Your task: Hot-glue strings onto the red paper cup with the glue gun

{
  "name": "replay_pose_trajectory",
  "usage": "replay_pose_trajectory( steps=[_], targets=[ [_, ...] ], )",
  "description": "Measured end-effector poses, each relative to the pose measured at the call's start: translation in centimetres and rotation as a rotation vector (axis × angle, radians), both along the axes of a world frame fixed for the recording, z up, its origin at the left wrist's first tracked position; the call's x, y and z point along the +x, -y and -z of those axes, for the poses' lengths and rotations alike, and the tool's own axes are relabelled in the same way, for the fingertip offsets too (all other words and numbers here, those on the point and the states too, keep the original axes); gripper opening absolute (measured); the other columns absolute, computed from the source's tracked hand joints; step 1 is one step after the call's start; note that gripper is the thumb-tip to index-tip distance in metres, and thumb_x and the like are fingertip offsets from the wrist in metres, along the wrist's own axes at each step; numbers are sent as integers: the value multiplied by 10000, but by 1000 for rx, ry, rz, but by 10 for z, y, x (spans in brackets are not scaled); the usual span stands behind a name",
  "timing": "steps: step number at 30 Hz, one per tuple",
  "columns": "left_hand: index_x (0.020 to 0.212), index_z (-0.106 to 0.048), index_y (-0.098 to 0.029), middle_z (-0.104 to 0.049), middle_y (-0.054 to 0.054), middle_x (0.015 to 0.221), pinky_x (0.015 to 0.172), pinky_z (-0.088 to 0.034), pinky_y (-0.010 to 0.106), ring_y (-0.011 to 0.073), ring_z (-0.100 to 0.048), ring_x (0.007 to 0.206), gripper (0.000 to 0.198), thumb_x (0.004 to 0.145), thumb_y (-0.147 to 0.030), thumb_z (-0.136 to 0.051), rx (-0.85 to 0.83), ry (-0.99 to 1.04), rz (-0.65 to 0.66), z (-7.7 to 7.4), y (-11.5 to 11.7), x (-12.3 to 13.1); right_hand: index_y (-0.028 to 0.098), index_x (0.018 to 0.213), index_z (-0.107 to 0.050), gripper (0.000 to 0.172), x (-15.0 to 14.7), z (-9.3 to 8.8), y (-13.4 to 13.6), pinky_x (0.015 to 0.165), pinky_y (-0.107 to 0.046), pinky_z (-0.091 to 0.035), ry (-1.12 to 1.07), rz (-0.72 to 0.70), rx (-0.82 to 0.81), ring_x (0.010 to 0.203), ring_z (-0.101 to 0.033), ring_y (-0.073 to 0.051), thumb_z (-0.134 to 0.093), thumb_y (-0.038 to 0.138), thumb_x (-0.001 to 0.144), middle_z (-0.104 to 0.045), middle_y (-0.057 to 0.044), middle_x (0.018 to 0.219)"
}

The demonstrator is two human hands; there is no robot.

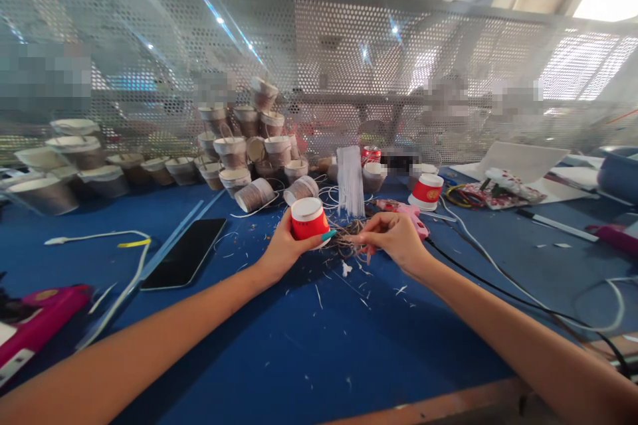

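My left hand [279, 246] is closed round a red and white paper cup [308, 218], its thumb across the red side. The cup is a little above the blue table. Just to the right, my right hand [396, 239] has thumb and fingers pinched at a loose tangle of brown twine [343, 247], with strands meeting the fingertips. Behind that hand lies a pink glue gun [413, 216], partly hidden. A second red and white cup [426, 191] stands farther back to the right.
Many twine-wrapped pots [232, 153] are stacked along a perforated metal screen [349, 60]. White sticks [351, 179] stand bundled mid-table. A phone [184, 255] lies left, near a magenta tool [44, 322]. Cables [491, 272] cross the right side. White scraps [346, 269] litter the table [299, 358].
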State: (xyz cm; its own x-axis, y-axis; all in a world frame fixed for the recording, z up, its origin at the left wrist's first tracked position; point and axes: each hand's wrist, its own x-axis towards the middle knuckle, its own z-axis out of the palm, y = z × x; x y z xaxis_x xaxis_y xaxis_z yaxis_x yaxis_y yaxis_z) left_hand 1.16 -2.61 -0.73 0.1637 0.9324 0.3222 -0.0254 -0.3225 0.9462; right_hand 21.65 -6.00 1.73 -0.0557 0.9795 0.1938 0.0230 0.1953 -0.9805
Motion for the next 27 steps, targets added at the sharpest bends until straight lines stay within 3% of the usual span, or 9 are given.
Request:
replay_pose_trajectory(
  steps=[4,6,9,12,14,16,20,23,27],
  targets=[
    [1111,-481,-184,-605,90,1093,943,-419,477,253,-574,1003,664,528,-259,-788,-6,-8,-8,-1,1,1,161,609,-671,215,1,6,-3,436,-260,-517,77,-52,20,409,-596,-129,-722,366,646,-646,-23,499],
    [1109,-483,-185,-607,86,1099,950,-414,475,252,-571,1014,652,535,-263,-783,8,-14,-7,-1,2,0,192,769,-720,181,0,8,-4,635,-312,-569,113,-131,101,681,-683,-173,-693,350,686,-721,-62,806],
    [1119,-476,-187,-602,86,1112,959,-404,482,256,-562,1036,657,542,-267,-779,19,-22,-6,-1,3,0,252,881,-718,251,-1,10,-5,848,-370,-522,204,-134,282,1012,-615,-214,-738,315,639,-635,-51,1149],
    [1124,-464,-184,-594,95,1113,941,-416,486,263,-558,1035,677,532,-258,-784,11,-30,2,0,1,0,215,737,-719,154,0,10,-5,788,-362,-529,247,-24,318,806,-665,-186,-691,362,700,-711,-54,816],
    [1121,-460,-189,-585,94,1120,939,-414,488,269,-547,1049,685,522,-243,-787,29,-44,2,1,0,0,175,633,-684,346,1,9,-4,602,-315,-537,182,21,249,536,-632,-145,-556,449,801,-659,-42,565],
    [1117,-456,-192,-573,91,1129,957,-393,492,273,-528,1073,684,520,-231,-787,73,-74,-1,1,0,0,147,642,-663,483,1,7,-1,474,-275,-496,87,27,225,423,-578,-119,-430,517,849,-643,-52,535],
    [1091,-465,-184,-563,90,1117,976,-357,497,278,-502,1094,644,532,-226,-782,179,-174,-15,1,1,-2,159,922,-629,379,-1,3,7,527,-271,-517,9,-47,345,624,-649,-137,-416,469,871,-668,-104,1003],
    [1101,-461,-192,-560,86,1106,952,-370,495,276,-504,1080,630,554,-224,-772,241,-231,-5,0,4,-4,218,1069,-525,271,-2,1,14,600,-300,-534,37,-135,412,731,-654,-143,-431,384,877,-484,-100,1313],
    [1100,-455,-210,-544,74,1111,923,-386,476,256,-516,1044,601,581,-218,-759,309,-289,-1,-1,6,-5,255,1039,-369,214,-2,3,18,663,-327,-522,197,-288,436,721,-626,-117,-470,310,859,-263,-116,1464]
  ],
)
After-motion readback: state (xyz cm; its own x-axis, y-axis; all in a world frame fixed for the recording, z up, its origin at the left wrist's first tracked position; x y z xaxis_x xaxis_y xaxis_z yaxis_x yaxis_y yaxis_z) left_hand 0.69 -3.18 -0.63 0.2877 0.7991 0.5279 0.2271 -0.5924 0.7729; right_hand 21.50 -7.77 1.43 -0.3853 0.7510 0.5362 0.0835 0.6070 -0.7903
